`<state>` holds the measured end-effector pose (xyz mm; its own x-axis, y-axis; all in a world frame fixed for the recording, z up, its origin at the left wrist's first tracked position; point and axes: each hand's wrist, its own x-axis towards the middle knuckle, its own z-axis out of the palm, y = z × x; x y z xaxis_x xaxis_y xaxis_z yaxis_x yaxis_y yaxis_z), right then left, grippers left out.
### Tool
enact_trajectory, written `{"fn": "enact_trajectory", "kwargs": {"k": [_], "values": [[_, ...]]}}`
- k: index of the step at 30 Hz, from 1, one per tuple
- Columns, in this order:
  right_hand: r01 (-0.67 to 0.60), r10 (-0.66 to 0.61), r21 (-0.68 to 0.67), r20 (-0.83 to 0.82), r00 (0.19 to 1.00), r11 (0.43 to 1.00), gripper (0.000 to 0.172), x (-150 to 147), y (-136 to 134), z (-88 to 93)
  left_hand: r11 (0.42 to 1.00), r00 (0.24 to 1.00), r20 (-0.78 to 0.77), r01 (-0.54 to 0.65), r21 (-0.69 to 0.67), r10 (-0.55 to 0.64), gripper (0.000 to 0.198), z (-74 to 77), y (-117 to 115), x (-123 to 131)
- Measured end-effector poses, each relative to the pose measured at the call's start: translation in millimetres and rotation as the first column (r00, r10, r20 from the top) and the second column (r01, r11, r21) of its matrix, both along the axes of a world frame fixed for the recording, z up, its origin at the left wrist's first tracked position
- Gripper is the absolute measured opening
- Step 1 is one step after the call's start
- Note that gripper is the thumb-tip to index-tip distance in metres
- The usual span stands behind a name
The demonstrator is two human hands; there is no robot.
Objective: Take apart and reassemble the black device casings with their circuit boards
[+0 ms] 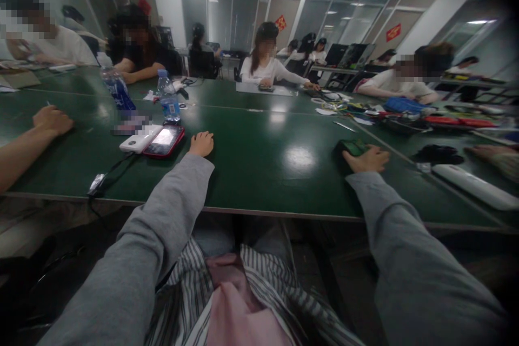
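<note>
My left hand rests on the green table, just right of a red-edged phone-like device. Its fingers lie forward, slightly bent and a little apart, with nothing seen in them. Farther to the right, my right hand has its thumb and fingers at the near side of a small dark green object that lies on the table. What this object is cannot be made out.
A white power bank with a cable, a clear bottle and a blue-labelled bottle stand or lie left. Cables and a blue bundle fill the back right; a long white case lies right. Other people's hands rest at both sides.
</note>
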<state>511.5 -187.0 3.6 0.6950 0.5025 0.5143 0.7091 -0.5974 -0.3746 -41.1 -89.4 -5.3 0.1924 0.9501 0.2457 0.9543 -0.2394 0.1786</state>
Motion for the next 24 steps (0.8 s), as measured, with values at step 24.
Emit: {"fn": "enact_trajectory", "kwargs": {"k": [24], "values": [[-0.960,0.965,0.208,-0.221,0.140,0.188,0.110,-273,60,-11.5,1.000,1.000,-0.008,0.015,-0.021,-0.016,0.046,1.4,2,-2]]}}
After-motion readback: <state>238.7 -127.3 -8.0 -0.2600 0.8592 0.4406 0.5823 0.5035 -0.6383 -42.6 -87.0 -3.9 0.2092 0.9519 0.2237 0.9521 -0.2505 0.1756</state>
